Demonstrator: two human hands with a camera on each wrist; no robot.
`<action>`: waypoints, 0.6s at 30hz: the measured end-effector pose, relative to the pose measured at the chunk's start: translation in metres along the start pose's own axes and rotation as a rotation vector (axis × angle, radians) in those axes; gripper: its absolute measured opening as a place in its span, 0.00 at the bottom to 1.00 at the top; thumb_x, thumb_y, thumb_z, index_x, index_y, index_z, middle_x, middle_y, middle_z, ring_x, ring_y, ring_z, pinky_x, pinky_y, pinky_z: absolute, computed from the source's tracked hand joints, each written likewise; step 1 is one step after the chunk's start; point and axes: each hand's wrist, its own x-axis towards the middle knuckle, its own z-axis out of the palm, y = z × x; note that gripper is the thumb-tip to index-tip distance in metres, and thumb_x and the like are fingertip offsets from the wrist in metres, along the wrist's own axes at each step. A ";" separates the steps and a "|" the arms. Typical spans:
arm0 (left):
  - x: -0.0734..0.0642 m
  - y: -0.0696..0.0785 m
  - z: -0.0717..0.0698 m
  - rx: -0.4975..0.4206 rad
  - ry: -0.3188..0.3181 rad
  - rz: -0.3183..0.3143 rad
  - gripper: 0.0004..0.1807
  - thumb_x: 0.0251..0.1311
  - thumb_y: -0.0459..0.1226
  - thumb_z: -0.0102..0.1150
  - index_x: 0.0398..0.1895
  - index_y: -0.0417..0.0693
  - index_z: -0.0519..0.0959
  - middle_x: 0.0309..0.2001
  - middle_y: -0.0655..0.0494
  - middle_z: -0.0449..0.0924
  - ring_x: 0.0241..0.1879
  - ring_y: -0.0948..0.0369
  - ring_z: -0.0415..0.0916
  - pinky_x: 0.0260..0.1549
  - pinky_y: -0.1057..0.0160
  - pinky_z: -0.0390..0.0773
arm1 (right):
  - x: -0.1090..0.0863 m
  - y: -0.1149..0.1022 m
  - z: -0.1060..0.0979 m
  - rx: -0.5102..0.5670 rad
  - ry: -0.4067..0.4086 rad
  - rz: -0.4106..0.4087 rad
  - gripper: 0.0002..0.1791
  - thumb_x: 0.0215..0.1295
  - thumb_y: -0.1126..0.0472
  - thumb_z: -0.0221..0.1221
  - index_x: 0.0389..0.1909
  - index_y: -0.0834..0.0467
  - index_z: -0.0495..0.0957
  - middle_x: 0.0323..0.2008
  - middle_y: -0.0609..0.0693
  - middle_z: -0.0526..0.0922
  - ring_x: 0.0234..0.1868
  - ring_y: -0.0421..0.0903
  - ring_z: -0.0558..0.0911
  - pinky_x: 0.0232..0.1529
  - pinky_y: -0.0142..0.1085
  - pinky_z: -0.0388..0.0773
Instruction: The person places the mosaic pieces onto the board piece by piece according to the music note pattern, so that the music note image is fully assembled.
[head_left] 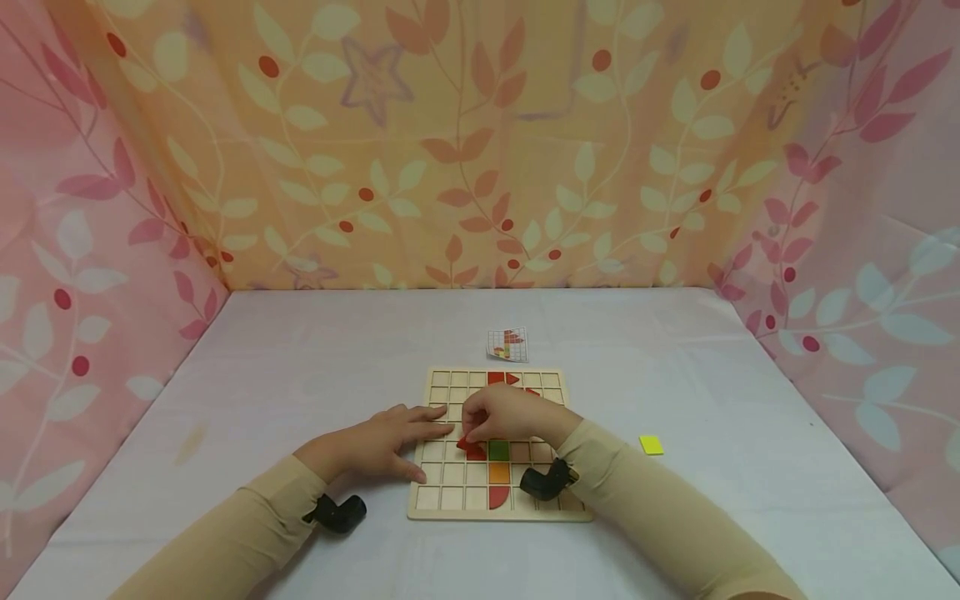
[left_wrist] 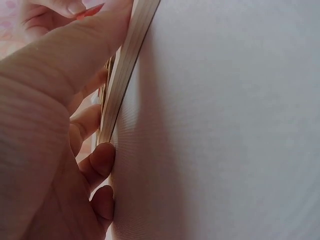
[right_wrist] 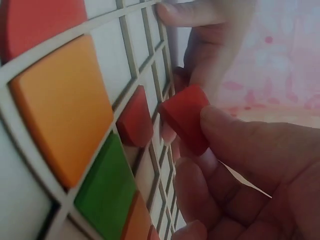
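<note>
My right hand [head_left: 510,414] pinches a small red piece [right_wrist: 186,119] between thumb and fingers, just above the left-middle of a wooden grid board [head_left: 450,503]. Beneath it, another red piece [right_wrist: 137,117] sits in a cell, beside a green square [head_left: 498,451]. An orange square [head_left: 498,473] and a red round-edged piece [head_left: 498,497] lie in the cells nearer me. My left hand [head_left: 375,440] rests at the board's left edge, fingers spread; its thumb [left_wrist: 95,42] touches the rim in the left wrist view. The right hand covers part of the board's middle.
Behind the board lies a printed pattern card [head_left: 507,344]. A yellow square [head_left: 651,445] is on the white table to the right. In the board's far row are a red square [head_left: 496,378] and a red triangle [head_left: 512,379]. Patterned curtains surround the table.
</note>
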 end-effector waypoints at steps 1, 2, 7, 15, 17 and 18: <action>0.000 0.000 0.000 0.002 0.000 0.000 0.42 0.48 0.61 0.57 0.68 0.65 0.58 0.71 0.60 0.47 0.67 0.51 0.46 0.61 0.42 0.47 | 0.002 -0.001 0.001 -0.005 -0.002 0.001 0.07 0.56 0.61 0.63 0.22 0.49 0.78 0.21 0.38 0.77 0.25 0.35 0.73 0.30 0.29 0.71; 0.000 0.000 0.000 0.003 0.000 0.001 0.42 0.48 0.61 0.57 0.68 0.65 0.58 0.71 0.60 0.47 0.67 0.51 0.46 0.60 0.42 0.47 | 0.003 -0.001 0.002 -0.011 -0.004 0.001 0.07 0.56 0.61 0.63 0.22 0.48 0.78 0.21 0.38 0.77 0.26 0.35 0.73 0.31 0.29 0.71; 0.000 0.000 -0.001 0.008 0.001 -0.004 0.42 0.48 0.61 0.57 0.68 0.65 0.58 0.71 0.61 0.48 0.66 0.51 0.50 0.59 0.44 0.51 | 0.009 -0.006 0.003 -0.029 -0.019 -0.023 0.05 0.56 0.62 0.62 0.26 0.49 0.80 0.25 0.37 0.78 0.29 0.35 0.73 0.34 0.28 0.72; 0.000 0.002 -0.002 0.003 0.004 -0.010 0.43 0.47 0.61 0.57 0.68 0.63 0.59 0.71 0.62 0.48 0.64 0.51 0.52 0.58 0.47 0.55 | 0.016 -0.006 0.005 -0.006 -0.043 -0.027 0.04 0.56 0.64 0.62 0.27 0.50 0.82 0.25 0.37 0.79 0.27 0.35 0.73 0.30 0.27 0.72; 0.000 0.002 -0.002 0.004 0.004 -0.009 0.42 0.47 0.61 0.57 0.68 0.62 0.59 0.71 0.61 0.48 0.64 0.51 0.51 0.58 0.46 0.54 | 0.017 -0.004 0.005 0.011 -0.049 -0.023 0.05 0.56 0.65 0.62 0.27 0.51 0.83 0.25 0.38 0.80 0.26 0.35 0.73 0.30 0.27 0.71; 0.000 0.002 -0.002 0.004 0.004 -0.009 0.42 0.47 0.61 0.57 0.68 0.62 0.59 0.71 0.61 0.48 0.64 0.51 0.51 0.58 0.46 0.54 | 0.018 -0.003 0.005 0.020 -0.052 -0.021 0.05 0.56 0.65 0.62 0.27 0.51 0.83 0.24 0.38 0.80 0.27 0.35 0.73 0.30 0.27 0.71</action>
